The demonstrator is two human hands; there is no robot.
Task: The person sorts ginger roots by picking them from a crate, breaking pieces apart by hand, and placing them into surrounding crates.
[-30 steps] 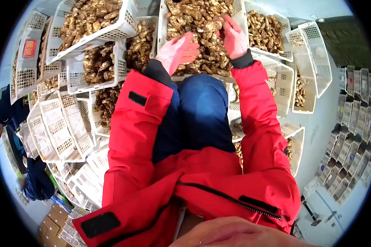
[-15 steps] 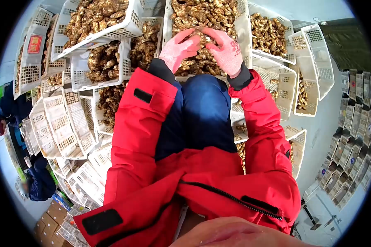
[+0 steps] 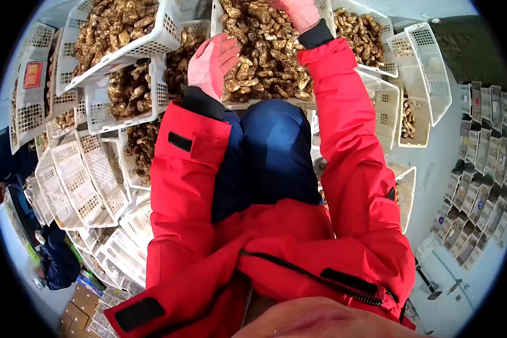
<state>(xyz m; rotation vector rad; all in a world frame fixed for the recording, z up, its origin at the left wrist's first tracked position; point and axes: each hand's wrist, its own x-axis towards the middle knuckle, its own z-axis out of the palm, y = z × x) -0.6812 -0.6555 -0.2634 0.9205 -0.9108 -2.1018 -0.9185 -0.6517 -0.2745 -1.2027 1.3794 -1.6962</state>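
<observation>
Brown knobbly root-like pieces (image 3: 267,53) fill the white crate (image 3: 215,22) in front of my knees. My left hand (image 3: 211,63) is over the crate's left side, fingers apart and pointing up and right, with nothing in it. Farther forward, my right hand (image 3: 298,12) reaches over the far part of the same pieces. Its fingertips lie at the top edge of the view, and whether they hold a piece cannot be made out.
Crates of similar pieces stand at the left (image 3: 118,104) and right (image 3: 391,62). Stacked crates (image 3: 76,180) lean at lower left, near a person in dark clothes (image 3: 59,259). More crates (image 3: 479,197) line the far right.
Both hands came together over the crate's middle, then parted. My left hand has moved back to the left, and my right hand has gone forward to the far end.
</observation>
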